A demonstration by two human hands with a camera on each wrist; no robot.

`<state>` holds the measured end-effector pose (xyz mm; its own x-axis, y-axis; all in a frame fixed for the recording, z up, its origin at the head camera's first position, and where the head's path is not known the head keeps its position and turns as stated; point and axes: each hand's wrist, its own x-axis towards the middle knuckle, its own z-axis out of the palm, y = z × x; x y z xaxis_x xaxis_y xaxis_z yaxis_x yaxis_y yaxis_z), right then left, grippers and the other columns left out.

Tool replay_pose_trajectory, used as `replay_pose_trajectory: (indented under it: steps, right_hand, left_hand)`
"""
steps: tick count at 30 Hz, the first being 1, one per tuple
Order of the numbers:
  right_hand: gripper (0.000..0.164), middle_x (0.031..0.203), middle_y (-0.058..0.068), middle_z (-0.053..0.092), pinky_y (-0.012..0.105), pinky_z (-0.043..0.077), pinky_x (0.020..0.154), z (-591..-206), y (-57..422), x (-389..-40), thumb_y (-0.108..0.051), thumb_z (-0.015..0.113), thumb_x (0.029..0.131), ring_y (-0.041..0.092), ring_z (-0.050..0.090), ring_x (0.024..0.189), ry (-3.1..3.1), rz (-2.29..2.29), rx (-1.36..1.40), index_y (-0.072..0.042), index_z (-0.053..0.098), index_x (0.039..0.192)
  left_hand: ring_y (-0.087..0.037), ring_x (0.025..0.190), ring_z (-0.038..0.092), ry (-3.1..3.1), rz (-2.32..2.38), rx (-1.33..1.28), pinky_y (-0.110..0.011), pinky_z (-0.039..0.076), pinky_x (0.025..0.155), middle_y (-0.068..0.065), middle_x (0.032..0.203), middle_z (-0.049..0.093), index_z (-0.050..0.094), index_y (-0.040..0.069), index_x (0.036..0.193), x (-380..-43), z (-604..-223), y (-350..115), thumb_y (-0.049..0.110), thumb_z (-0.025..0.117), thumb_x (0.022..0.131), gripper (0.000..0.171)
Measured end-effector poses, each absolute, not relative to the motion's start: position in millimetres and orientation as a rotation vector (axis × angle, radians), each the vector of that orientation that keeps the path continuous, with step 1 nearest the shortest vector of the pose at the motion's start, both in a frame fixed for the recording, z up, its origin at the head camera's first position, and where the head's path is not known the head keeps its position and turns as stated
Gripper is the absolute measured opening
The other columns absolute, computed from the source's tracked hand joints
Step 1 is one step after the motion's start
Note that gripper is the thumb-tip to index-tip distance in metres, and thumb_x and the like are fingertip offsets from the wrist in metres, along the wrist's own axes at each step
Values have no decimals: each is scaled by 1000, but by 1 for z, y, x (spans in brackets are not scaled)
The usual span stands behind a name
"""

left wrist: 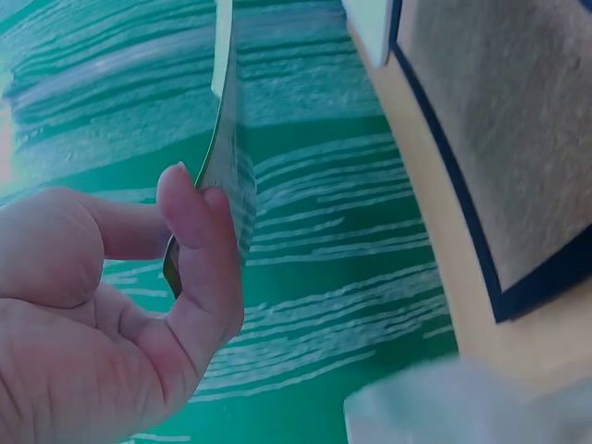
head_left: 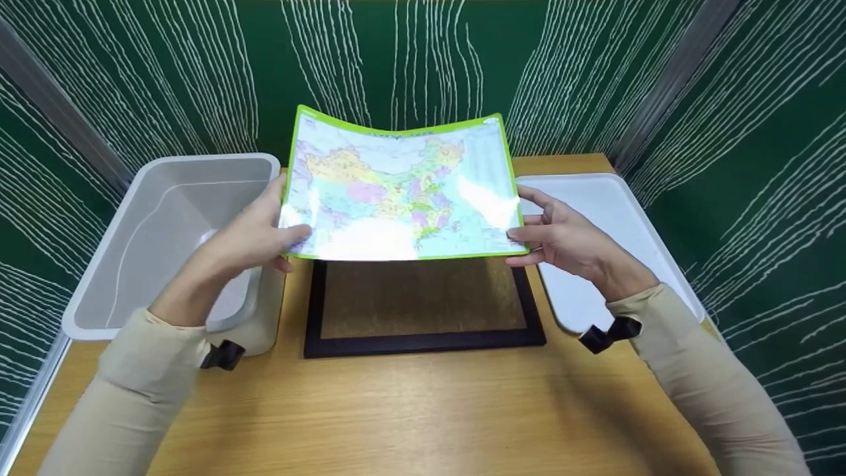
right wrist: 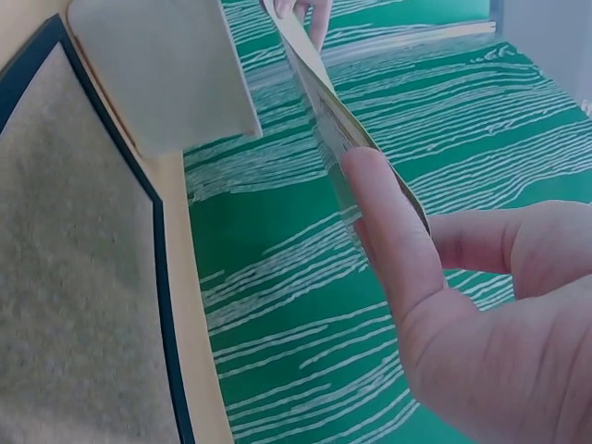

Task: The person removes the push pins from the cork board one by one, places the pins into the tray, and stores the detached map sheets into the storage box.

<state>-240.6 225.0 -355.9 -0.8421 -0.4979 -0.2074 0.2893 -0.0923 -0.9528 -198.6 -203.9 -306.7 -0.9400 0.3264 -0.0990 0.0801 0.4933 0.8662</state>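
A thin map sheet with a green border is held up over the table, its top edge bowed and glare across its lower part. My left hand pinches its left edge, thumb on the printed face and fingers behind. At the opposite edge my right hand grips the lower right corner the same way. In the left wrist view the sheet appears nearly edge-on between thumb and fingers. Below it lies a dark-framed brown board, its far part hidden by the map.
A deep whitish plastic bin stands on the left of the wooden table. On the right is a shallow white tray, partly behind my right hand. Green walls with white wavy lines enclose the back and sides.
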Motion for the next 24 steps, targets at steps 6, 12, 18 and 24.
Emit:
replay_pose_trajectory:
  steps: [6,12,18,24]
  right_hand:
    - [83,125,26,63,45,60,77,-353,205,-241,8,59,98,39,69,106,1604,-2013,-238,-24,17,161]
    - [82,125,28,62,42,61,74,-348,186,-240,9,61,97,38,70,102,1491,-2066,-250,-28,23,159]
    - [84,124,29,62,40,61,74,-344,163,-238,10,65,93,37,72,98,1389,-2125,-272,-29,28,157]
    - [85,127,30,60,41,61,75,-343,146,-235,11,65,92,39,71,100,1327,-2152,-317,-31,31,157]
  left_hand:
    - [-24,81,67,2520,1330,311,-35,57,54,-24,127,59,-2,7,162,-199,-293,-223,2,55,102,83]
    - [-25,87,66,2546,1242,266,-37,59,62,-24,127,60,6,8,163,-201,-282,-246,8,59,102,80]
    - [-23,87,66,2554,1152,183,-37,60,68,-23,125,60,4,8,163,-205,-272,-270,14,63,102,85]
    - [-25,88,65,2552,1079,148,-37,60,69,-22,127,59,7,6,163,-209,-268,-291,18,64,101,85]
